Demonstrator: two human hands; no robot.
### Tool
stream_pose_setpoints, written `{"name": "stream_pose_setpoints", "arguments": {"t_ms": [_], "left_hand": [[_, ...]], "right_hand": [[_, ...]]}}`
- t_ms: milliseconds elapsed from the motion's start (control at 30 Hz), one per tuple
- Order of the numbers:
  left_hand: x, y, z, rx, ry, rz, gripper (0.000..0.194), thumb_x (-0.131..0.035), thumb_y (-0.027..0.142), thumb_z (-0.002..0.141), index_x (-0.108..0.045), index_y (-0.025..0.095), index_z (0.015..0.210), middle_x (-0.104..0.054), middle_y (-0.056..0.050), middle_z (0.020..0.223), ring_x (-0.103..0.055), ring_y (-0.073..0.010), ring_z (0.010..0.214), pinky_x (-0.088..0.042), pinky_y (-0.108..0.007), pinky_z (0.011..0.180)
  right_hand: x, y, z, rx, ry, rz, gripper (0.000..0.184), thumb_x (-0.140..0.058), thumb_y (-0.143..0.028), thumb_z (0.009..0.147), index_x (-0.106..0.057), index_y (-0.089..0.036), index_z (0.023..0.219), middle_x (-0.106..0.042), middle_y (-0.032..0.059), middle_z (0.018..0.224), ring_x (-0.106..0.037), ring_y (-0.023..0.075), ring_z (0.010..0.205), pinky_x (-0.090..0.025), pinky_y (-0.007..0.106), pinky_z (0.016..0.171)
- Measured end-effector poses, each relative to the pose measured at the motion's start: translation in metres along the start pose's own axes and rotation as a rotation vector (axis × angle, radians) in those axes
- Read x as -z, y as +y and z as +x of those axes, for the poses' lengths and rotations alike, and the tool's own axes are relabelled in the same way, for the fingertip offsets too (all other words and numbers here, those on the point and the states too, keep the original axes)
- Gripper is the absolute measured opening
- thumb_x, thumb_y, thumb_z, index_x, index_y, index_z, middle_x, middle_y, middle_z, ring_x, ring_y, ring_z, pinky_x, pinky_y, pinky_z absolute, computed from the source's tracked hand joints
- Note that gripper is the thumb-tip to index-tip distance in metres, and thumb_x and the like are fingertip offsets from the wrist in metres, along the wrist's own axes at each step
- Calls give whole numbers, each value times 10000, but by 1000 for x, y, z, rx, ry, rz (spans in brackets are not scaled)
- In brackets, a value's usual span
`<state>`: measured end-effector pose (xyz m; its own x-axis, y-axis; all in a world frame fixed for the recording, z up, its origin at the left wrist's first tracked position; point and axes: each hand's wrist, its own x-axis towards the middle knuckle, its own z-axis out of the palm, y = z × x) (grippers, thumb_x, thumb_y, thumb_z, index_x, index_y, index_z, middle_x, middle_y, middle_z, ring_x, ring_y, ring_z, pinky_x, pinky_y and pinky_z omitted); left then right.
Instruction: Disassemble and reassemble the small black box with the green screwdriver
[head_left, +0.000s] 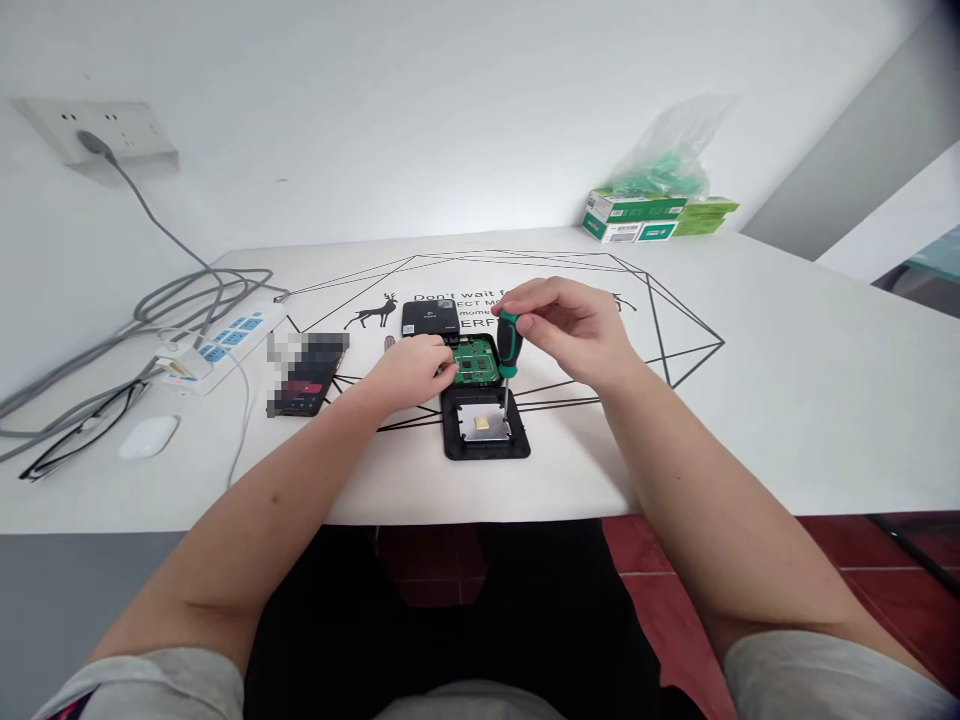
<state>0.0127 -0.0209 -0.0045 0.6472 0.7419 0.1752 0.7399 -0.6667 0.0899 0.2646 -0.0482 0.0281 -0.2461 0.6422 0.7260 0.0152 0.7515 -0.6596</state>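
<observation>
My right hand (574, 325) grips the green-and-black handle of a screwdriver (510, 345), which stands nearly upright. Its tip reaches down to the right side of a black plastic cover (454, 440) that has a metal plate (471, 412) and a small pale pad inside. Just behind that cover lies a black case half with a green circuit board (478, 362). Closed at its left edge, my left hand (412, 372) holds this case half, the fingertips partly hidden. A second black box (430, 318) with a label lies beyond my left hand.
On the left lie a phone (315, 375), a power strip (232, 340) with cables, glasses (82, 430) and a white earphone case (150, 436). Green-and-white boxes (634, 215) with a plastic bag (667, 150) stand against the wall. The table's front edge runs close to me.
</observation>
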Motion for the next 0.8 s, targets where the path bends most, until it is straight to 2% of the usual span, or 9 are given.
{"name": "stream_pose_setpoints", "arguments": {"t_ms": [133, 233, 300, 367, 433, 500, 533, 667, 800], "left_hand": [[0, 1, 0, -5, 8, 6, 330, -528, 299, 1057, -647, 207, 763, -692, -77, 901, -657, -239, 852, -462, -363, 714], [0, 0, 0, -11, 13, 6, 334, -525, 299, 1057, -650, 206, 761, -690, -77, 898, -655, -239, 850, -467, -364, 714], [0, 0, -1, -13, 19, 4, 339, -522, 303, 1058, -649, 205, 760, -688, -75, 892, -652, -239, 848, -468, -366, 713], [0, 0, -1, -13, 21, 1, 344, -519, 306, 1060, -645, 205, 757, -687, -74, 890, -651, -238, 850, -466, -367, 710], [0, 0, -1, -11, 17, -2, 352, -513, 307, 1064, -638, 206, 751, -687, -73, 888, -654, -239, 857, -461, -367, 704], [-1, -1, -1, -13, 10, -6, 354, -510, 306, 1064, -637, 206, 749, -688, -73, 885, -655, -239, 855, -459, -368, 697], [-1, -1, -1, -13, 11, -6, 350, -512, 304, 1061, -641, 206, 751, -691, -73, 886, -656, -239, 853, -460, -369, 696], [-1, -1, 0, -14, 17, -3, 322, -524, 302, 1050, -671, 202, 780, -702, -78, 906, -667, -241, 863, -472, -366, 707], [0, 0, 0, -15, 13, 7, 330, -523, 303, 1054, -665, 203, 774, -696, -81, 903, -667, -244, 857, -471, -368, 703]], "right_hand": [[-1, 6, 1, 1, 23, -36, 332, -948, -560, 808, -770, -303, 918, -686, 7, 882, -636, 175, 799, -592, 359, 731], [-2, 9, 0, 2, 91, -106, 398, -996, -582, 730, -758, -307, 892, -598, -20, 791, -546, 163, 722, -551, 354, 694], [-2, 9, 0, 17, 92, -124, 383, -981, -600, 744, -787, -312, 904, -601, -15, 788, -549, 169, 723, -554, 373, 714], [-2, 7, 1, 39, 73, -111, 314, -902, -618, 840, -827, -327, 931, -654, 13, 850, -619, 197, 802, -586, 418, 789], [-2, 5, 1, 46, 64, -74, 273, -816, -615, 927, -854, -346, 953, -729, 47, 989, -697, 246, 986, -614, 484, 905], [-2, 3, 1, 11, 39, -7, 256, -793, -593, 953, -859, -348, 990, -778, 61, 1131, -719, 285, 1161, -623, 536, 994], [-3, 2, 0, -21, 9, 37, 255, -800, -578, 954, -855, -338, 1021, -794, 64, 1158, -732, 289, 1179, -634, 540, 997], [-4, 0, -2, -151, -131, 192, 319, -858, -519, 926, -801, -259, 1102, -822, 61, 1036, -788, 220, 912, -671, 399, 759], [0, 1, 1, -145, -71, 153, 402, -977, -517, 790, -733, -258, 976, -739, 5, 889, -705, 159, 766, -602, 305, 627]]}}
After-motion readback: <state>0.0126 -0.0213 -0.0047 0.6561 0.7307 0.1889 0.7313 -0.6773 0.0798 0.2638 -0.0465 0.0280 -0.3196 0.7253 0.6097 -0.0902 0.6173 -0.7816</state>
